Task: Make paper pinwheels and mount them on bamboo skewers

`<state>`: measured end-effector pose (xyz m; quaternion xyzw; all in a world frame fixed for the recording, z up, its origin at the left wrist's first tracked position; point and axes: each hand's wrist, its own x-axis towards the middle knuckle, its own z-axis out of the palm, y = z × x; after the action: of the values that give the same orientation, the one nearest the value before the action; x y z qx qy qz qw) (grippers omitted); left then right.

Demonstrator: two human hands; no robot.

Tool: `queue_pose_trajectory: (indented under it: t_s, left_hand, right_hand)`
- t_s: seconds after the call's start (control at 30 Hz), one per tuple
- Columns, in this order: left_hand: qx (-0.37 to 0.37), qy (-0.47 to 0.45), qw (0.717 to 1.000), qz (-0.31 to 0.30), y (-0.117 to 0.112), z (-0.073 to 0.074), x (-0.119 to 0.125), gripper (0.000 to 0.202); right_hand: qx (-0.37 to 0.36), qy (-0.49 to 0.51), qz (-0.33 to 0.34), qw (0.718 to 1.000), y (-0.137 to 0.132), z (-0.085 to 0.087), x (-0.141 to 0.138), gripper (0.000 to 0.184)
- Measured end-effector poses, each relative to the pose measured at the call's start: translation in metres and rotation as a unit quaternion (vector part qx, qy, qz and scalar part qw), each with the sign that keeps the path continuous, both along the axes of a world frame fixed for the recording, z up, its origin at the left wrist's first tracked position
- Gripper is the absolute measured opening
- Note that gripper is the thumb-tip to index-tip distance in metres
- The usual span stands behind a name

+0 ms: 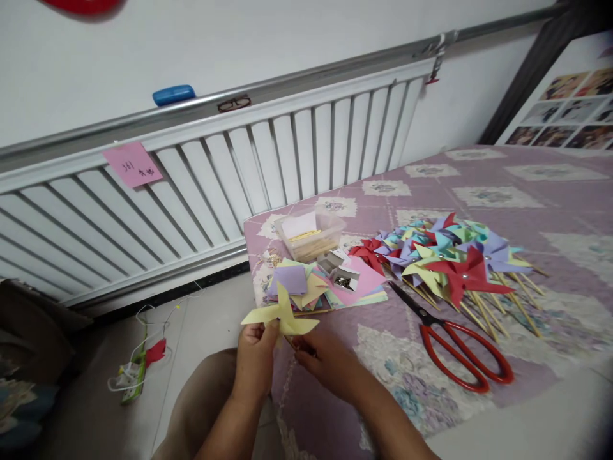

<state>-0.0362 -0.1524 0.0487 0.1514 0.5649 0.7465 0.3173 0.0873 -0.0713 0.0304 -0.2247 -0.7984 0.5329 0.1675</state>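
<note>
My left hand (257, 358) pinches a pale yellow paper pinwheel (285, 314) near its centre, with the thumb at the middle pin. Just to the right, my right hand (330, 364) is closed on a thin wooden stick (290, 343) behind the pinwheel; most of the stick is hidden. Beyond the hands lie folded and flat coloured paper squares (289, 281) and an open small box of metal pins (345, 279). A clear plastic container (330, 223) with wooden sticks stands behind them. Large scissors (460, 345) with red handles rest to the right, blades pointing away.
A heap of finished pinwheels (465, 276) on sticks lies right of the papers on the floral tablecloth (479, 198). A white radiator (282, 153) runs behind the table. On the floor at left is a green power strip (135, 377) with cords.
</note>
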Motion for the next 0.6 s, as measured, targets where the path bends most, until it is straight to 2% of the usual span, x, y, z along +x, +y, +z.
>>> queue_pose_trajectory:
  t_s: [0.13,0.2,0.33,0.47,0.6]
  left_hand:
    - [0.007,-0.033,0.999,-0.039,0.004,0.0,0.009,0.029]
    - [0.036,-0.076,0.995,-0.044,0.006,0.004,0.007,0.025]
    - [0.116,-0.177,0.976,-0.043,0.008,0.01,-0.007,0.015]
    - [0.109,-0.292,0.95,-0.026,0.006,0.003,-0.014,0.007]
    - [0.113,-0.341,0.931,-0.065,0.005,-0.006,-0.01,0.006]
  right_hand:
    - [-0.092,0.053,-0.039,0.994,-0.006,0.0,-0.011,0.013]
    - [-0.137,0.065,-0.055,0.987,-0.005,0.001,-0.013,0.014]
    - [-0.198,0.076,-0.139,0.967,0.001,0.005,-0.01,0.016]
    - [-0.264,0.105,-0.177,0.942,0.005,0.008,-0.006,0.022]
    - [-0.283,0.117,-0.17,0.937,0.005,0.007,-0.005,0.023]
